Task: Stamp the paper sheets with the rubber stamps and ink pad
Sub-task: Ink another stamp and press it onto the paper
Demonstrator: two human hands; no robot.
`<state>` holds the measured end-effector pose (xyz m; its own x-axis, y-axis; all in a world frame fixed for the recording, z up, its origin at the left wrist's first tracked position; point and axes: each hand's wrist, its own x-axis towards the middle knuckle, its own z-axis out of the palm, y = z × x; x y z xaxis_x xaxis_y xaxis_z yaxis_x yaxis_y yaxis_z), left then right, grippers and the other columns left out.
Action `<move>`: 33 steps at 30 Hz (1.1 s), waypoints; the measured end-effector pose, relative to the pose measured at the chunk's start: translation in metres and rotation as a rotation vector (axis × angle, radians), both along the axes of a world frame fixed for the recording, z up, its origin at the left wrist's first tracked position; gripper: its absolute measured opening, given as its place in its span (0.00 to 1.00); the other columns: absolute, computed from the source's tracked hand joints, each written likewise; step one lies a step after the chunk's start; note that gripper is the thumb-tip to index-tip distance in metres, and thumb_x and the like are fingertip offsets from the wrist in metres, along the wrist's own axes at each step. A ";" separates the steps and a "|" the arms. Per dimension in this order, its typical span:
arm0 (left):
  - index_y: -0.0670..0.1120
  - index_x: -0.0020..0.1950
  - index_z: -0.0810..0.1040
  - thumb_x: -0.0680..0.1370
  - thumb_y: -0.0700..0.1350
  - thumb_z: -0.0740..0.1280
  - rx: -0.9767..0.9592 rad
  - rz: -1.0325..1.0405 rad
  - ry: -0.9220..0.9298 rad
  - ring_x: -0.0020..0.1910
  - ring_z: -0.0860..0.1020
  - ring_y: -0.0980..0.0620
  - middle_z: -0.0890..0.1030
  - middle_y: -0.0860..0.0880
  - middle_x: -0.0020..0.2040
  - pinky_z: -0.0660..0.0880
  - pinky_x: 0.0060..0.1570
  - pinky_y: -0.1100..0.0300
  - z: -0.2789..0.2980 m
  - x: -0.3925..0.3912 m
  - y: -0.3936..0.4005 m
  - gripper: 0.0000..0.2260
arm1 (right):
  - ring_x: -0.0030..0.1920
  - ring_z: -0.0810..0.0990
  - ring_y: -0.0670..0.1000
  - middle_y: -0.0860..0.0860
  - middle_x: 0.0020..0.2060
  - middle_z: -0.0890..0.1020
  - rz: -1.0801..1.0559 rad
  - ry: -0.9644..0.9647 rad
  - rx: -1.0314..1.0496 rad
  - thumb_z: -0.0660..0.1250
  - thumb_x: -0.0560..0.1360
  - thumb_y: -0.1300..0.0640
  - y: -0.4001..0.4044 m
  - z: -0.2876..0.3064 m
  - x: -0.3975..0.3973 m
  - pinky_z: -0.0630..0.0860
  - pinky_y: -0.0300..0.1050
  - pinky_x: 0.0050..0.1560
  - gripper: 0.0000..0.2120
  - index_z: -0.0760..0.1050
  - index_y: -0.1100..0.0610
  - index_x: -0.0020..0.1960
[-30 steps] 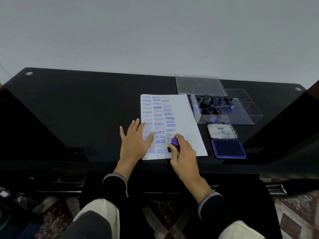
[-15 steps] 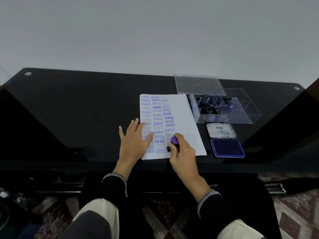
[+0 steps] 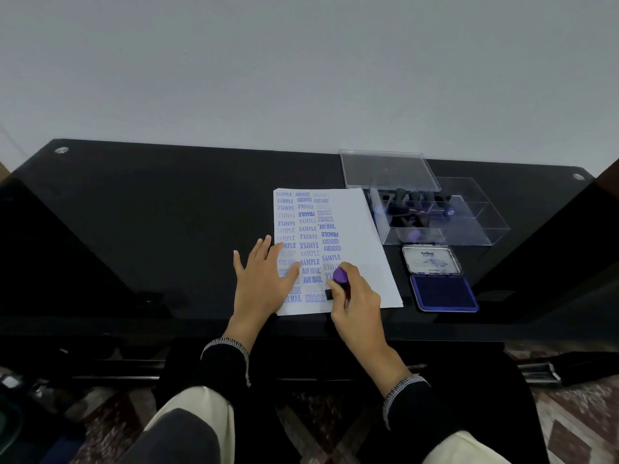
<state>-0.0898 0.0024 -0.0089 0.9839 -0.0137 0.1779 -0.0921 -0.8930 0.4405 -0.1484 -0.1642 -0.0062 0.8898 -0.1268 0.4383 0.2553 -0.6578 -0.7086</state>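
over the last second little had changed: the right hand [image 3: 356,298] stayed curled around a purple-topped rubber stamp [image 3: 340,279], pressed on the lower part of the paper sheet [image 3: 360,249], so this print was likely still being made. the left hand [image 3: 264,279] stayed spread flat, holding the sheet's left edge. 3 columns of blue prints filled the sheet's left half. the open ink pad [image 3: 443,293] and a clear stamp box [image 3: 438,216] sat to the right on a glossy black table [image 3: 150,229] against a plain pale wall [image 3: 301,68].

Purple-knobbed stamp [image 3: 339,279] upright on blue-stamped sheet [image 3: 361,249] — ink pad [image 3: 443,293] open.
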 end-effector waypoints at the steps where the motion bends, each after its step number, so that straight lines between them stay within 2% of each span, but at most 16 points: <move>1: 0.50 0.73 0.65 0.79 0.60 0.59 -0.002 0.000 0.004 0.77 0.54 0.52 0.61 0.48 0.77 0.40 0.73 0.42 0.000 0.000 0.000 0.26 | 0.40 0.78 0.48 0.51 0.42 0.79 0.008 0.013 0.007 0.63 0.77 0.56 -0.001 0.000 0.000 0.69 0.29 0.42 0.14 0.72 0.59 0.61; 3: 0.50 0.73 0.65 0.79 0.60 0.59 -0.008 -0.001 0.004 0.77 0.54 0.52 0.61 0.49 0.77 0.39 0.73 0.42 0.001 0.000 0.000 0.26 | 0.38 0.77 0.42 0.49 0.40 0.79 0.012 0.054 0.068 0.65 0.77 0.58 -0.003 0.003 0.001 0.69 0.26 0.40 0.11 0.72 0.58 0.59; 5: 0.50 0.73 0.66 0.79 0.60 0.59 -0.015 -0.006 -0.002 0.77 0.54 0.52 0.61 0.49 0.77 0.39 0.73 0.42 0.001 0.000 0.000 0.25 | 0.35 0.76 0.39 0.46 0.37 0.79 -0.085 0.077 0.289 0.66 0.77 0.60 -0.008 0.008 0.003 0.71 0.28 0.41 0.06 0.74 0.55 0.53; 7: 0.50 0.73 0.66 0.79 0.60 0.59 -0.019 -0.010 -0.005 0.77 0.54 0.52 0.61 0.49 0.77 0.39 0.73 0.42 0.000 0.000 0.000 0.25 | 0.33 0.76 0.41 0.50 0.36 0.79 -0.259 0.038 0.636 0.64 0.79 0.60 -0.020 0.015 0.008 0.74 0.37 0.41 0.03 0.74 0.54 0.50; 9: 0.50 0.73 0.66 0.79 0.60 0.59 -0.016 -0.009 -0.009 0.77 0.54 0.52 0.61 0.49 0.77 0.39 0.73 0.42 0.000 0.000 0.001 0.25 | 0.30 0.75 0.44 0.53 0.37 0.78 -0.341 0.020 0.908 0.62 0.80 0.59 -0.035 0.026 0.012 0.75 0.39 0.38 0.03 0.73 0.56 0.49; 12: 0.50 0.73 0.66 0.79 0.60 0.59 -0.009 -0.008 -0.011 0.77 0.55 0.52 0.61 0.49 0.77 0.40 0.73 0.41 -0.001 0.001 0.001 0.25 | 0.30 0.76 0.46 0.54 0.38 0.78 -0.314 0.063 1.085 0.60 0.81 0.58 -0.050 0.038 0.014 0.76 0.38 0.36 0.06 0.74 0.55 0.46; 20: 0.50 0.74 0.66 0.79 0.60 0.59 -0.007 -0.008 -0.009 0.77 0.54 0.52 0.61 0.48 0.77 0.40 0.73 0.41 0.001 -0.001 0.000 0.25 | 0.32 0.77 0.47 0.55 0.39 0.78 -0.340 0.104 1.151 0.60 0.81 0.58 -0.043 0.026 0.010 0.76 0.38 0.35 0.06 0.74 0.57 0.49; 26: 0.50 0.75 0.65 0.79 0.60 0.59 -0.003 -0.006 0.006 0.77 0.53 0.53 0.60 0.48 0.77 0.39 0.73 0.42 0.002 0.000 0.000 0.26 | 0.32 0.77 0.46 0.54 0.39 0.80 -0.353 0.100 1.112 0.60 0.81 0.57 -0.044 0.022 0.012 0.76 0.40 0.37 0.06 0.74 0.54 0.48; 33: 0.50 0.74 0.65 0.79 0.60 0.59 -0.006 -0.003 0.004 0.77 0.54 0.52 0.60 0.49 0.77 0.39 0.73 0.42 0.003 -0.001 0.000 0.26 | 0.34 0.77 0.49 0.59 0.43 0.81 -0.355 0.101 1.053 0.61 0.81 0.57 -0.044 0.017 0.013 0.76 0.40 0.37 0.05 0.74 0.55 0.50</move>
